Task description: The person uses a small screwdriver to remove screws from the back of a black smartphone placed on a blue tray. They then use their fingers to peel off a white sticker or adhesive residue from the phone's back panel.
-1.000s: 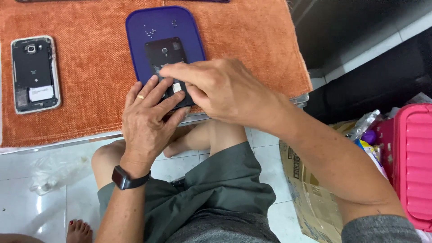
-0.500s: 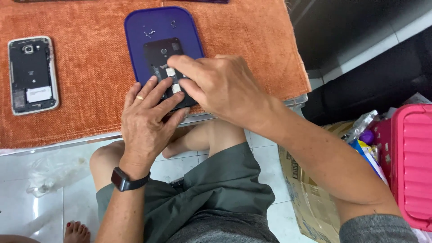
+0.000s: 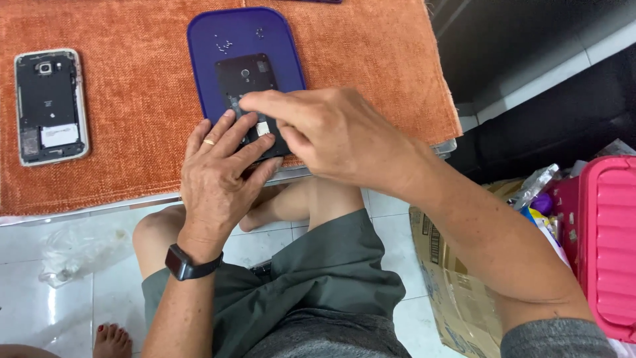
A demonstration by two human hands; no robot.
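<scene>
Both hands (image 3: pixel 265 146) on opened phone (image 3: pixel 248 83)

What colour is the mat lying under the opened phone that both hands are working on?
The mat is deep blue-purple, with rounded corners, lying on an orange cloth; the head view shows it.

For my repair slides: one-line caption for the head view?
Left hand and right hand work on an opened black phone lying on a blue tray, orange cloth beneath.
</scene>
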